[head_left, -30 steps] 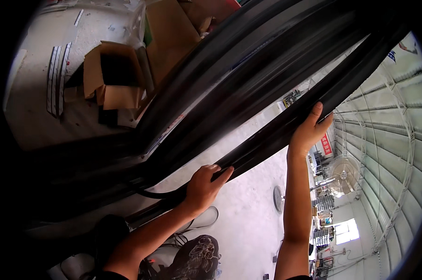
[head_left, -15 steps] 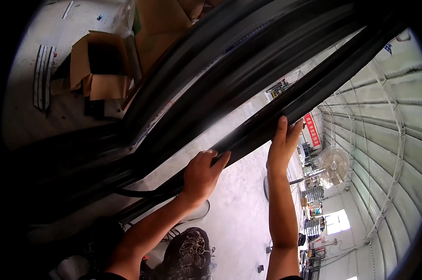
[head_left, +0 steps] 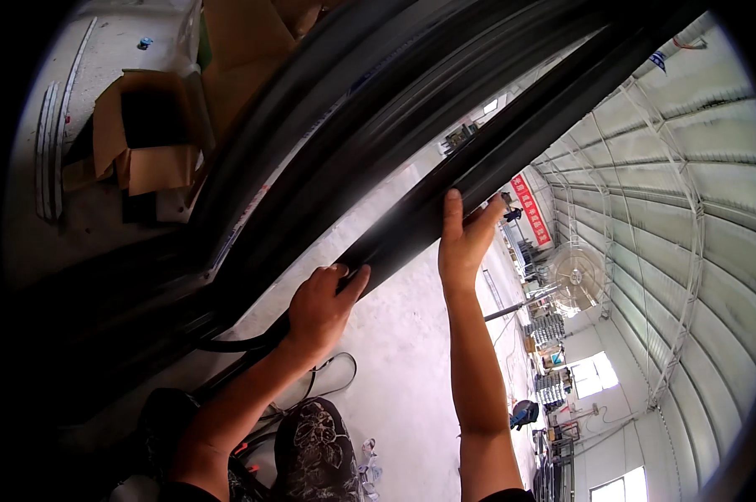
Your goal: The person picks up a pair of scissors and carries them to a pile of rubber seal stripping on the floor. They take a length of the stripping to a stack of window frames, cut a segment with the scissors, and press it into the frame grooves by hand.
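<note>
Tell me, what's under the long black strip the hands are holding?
Below the long black strip you see pale concrete floor and a thin black cable. The left hand and right hand hide parts of its edge.

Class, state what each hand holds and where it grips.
Both hold the black strip by its lower edge: left hand lower down, right hand further up.

a single head-worn fisheye view, tilted steeply so the concrete floor (head_left: 395, 335) runs up the middle and a warehouse roof (head_left: 687, 167) curves along the right rim. the camera sits very close to a long black strip (head_left: 411, 238) crossing the frame diagonally. both forearms enter from the lower edge. dark vignette rings the picture.
</note>
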Tool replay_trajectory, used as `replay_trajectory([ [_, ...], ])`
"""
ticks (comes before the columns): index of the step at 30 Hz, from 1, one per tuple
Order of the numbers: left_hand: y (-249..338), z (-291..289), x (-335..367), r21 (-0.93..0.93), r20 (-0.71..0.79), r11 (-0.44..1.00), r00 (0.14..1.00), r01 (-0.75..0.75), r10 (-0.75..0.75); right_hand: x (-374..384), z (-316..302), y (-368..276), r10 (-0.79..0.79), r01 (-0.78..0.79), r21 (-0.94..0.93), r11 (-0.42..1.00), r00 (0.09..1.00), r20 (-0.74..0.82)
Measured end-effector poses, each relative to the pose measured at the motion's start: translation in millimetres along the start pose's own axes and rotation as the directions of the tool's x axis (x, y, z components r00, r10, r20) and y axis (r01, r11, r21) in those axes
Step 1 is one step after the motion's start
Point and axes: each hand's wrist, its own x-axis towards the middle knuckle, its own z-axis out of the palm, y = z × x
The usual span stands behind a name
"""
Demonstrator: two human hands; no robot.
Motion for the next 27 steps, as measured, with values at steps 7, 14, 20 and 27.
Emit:
replay_trajectory([
  [7, -2, -1, -3, -0.027, 0.007, 1.000, 1.000, -0.012, 0.012, -5, -9, 2, 0.154, -0.180, 0.112, 0.977, 0.966, 0.210],
  [14, -2, -5, -5, -0.030, 0.059, 0.999, 0.998, 0.014, -0.012, -18, -11, 3, 0.206, -0.239, 0.083, 0.967, 0.935, 0.288],
  [20, 4, -8, -4, 0.006, 0.119, 1.000, 0.993, 0.010, -0.010, -22, -6, 7, 0.202, -0.210, 0.003, 0.978, 0.945, 0.259],
  [27, 3, -5, -10, 0.033, 0.112, 0.999, 0.993, -0.037, 0.033, -24, -7, -1, 0.196, -0.179, -0.095, 0.979, 0.956, 0.220],
])
